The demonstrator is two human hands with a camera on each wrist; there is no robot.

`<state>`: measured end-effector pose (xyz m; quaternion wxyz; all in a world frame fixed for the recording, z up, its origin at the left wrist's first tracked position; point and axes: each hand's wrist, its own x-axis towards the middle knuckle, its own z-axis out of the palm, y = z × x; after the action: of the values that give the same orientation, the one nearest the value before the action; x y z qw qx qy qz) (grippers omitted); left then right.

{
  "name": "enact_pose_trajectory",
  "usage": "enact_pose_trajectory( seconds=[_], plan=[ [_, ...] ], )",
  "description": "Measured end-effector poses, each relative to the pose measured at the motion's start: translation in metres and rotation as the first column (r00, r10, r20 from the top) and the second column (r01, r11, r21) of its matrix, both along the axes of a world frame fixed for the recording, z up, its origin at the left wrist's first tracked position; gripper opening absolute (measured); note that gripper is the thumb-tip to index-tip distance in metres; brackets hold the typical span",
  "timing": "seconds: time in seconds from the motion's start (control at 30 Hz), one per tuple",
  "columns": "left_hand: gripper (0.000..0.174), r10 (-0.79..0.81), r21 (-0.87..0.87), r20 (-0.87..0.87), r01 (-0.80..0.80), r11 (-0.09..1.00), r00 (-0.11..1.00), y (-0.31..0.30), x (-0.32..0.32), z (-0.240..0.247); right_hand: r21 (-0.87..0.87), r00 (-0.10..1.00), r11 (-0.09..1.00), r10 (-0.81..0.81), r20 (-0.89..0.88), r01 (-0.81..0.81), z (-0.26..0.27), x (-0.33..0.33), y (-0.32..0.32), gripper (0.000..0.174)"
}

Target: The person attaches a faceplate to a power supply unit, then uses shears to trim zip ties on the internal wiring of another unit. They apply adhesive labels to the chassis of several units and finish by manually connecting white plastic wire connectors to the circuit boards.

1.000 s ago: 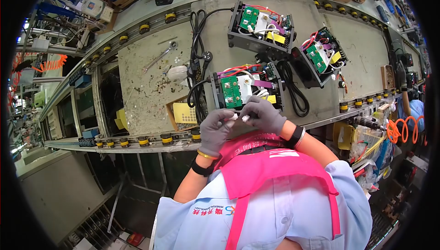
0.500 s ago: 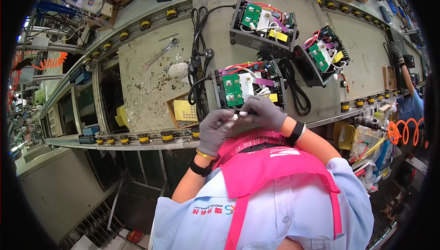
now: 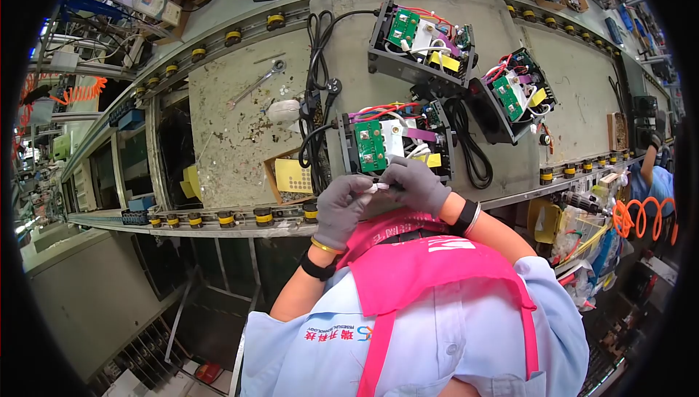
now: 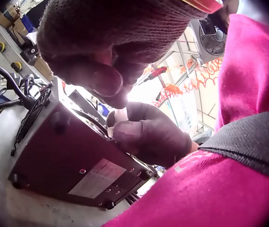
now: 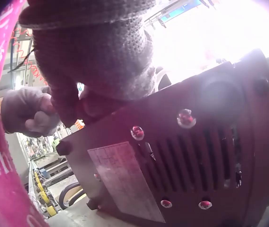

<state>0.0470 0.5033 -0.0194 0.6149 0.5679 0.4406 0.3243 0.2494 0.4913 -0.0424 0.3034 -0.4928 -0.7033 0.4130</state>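
In grey gloves, both hands meet at the front edge of the nearest open machine (image 3: 397, 135), a dark case with a green board, red wires and white leads. My left hand (image 3: 341, 211) pinches a small white plug-like piece (image 3: 376, 188) between thumb and finger. Against it, the right hand (image 3: 417, 187) pinches another small white piece; the two ends meet in the head view, partly hidden by fingertips. The left wrist view shows a pale piece (image 4: 120, 115) at the right hand's fingertips. Beside the hands stands the case's dark side panel (image 5: 186, 156), with slots and a label.
Two similar open machines (image 3: 422, 40) (image 3: 515, 95) stand behind. Black cables (image 3: 466, 142) lie coiled between them. A wrench (image 3: 258, 84) and a box with a yellow perforated sheet (image 3: 293, 176) are to the left. Yellow-black rollers (image 3: 263, 216) line the bench edge. Another person (image 3: 652, 167) works far right.
The two white pieces, held apart a second ago, have come together as the hands moved closer. The person at far right has shifted their arm. The machines stay put.
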Motion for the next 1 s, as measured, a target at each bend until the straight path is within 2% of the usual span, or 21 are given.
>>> enact_pose_trajectory(
  seconds=[0.03,0.13,0.23,0.37,0.53,0.63,0.73,0.83,0.93,1.0],
  plan=[
    [0.020,-0.001,0.012,-0.003,0.001,1.000,1.000,0.001,0.001,0.000,0.006,1.000,1.000,0.015,0.023,-0.015,0.002,0.000,0.001,0.016],
    [0.019,-0.050,0.245,-0.169,0.092,0.965,0.984,0.006,0.001,0.007,0.001,0.993,0.999,0.052,0.109,-0.053,0.010,0.001,0.003,0.016],
    [0.018,-0.067,0.375,-0.279,0.173,0.911,0.958,0.011,0.003,0.015,0.021,0.984,0.996,0.080,0.161,-0.084,0.013,-0.001,0.005,0.015],
    [0.019,-0.088,0.349,-0.348,0.216,0.912,0.933,0.013,0.004,0.017,0.016,0.968,0.993,0.107,0.228,-0.114,0.014,-0.002,0.007,0.014],
    [0.019,-0.167,0.247,-0.411,0.286,0.926,0.896,0.020,0.004,0.018,-0.019,0.970,0.993,0.122,0.211,-0.121,0.015,0.000,0.010,0.014],
    [0.020,-0.124,0.319,-0.507,0.320,0.892,0.853,0.021,0.009,0.022,0.000,0.970,0.992,0.123,0.210,-0.126,0.016,0.001,0.009,0.015],
    [0.022,-0.121,0.249,-0.419,0.242,0.938,0.900,0.019,0.012,0.020,0.003,0.959,0.992,0.124,0.254,-0.129,0.019,0.001,0.010,0.016],
    [0.024,-0.150,0.189,-0.408,0.244,0.951,0.900,0.020,0.010,0.017,-0.028,0.953,0.993,0.120,0.280,-0.117,0.019,-0.001,0.010,0.018],
    [0.025,-0.164,0.340,-0.390,0.308,0.889,0.906,0.017,0.012,0.015,-0.043,0.944,0.991,0.133,0.301,-0.126,0.020,-0.002,0.010,0.018],
    [0.024,-0.201,0.181,-0.287,0.259,0.949,0.937,0.017,0.013,0.016,-0.049,0.952,0.990,0.143,0.272,-0.135,0.019,-0.002,0.011,0.019]
  ],
)
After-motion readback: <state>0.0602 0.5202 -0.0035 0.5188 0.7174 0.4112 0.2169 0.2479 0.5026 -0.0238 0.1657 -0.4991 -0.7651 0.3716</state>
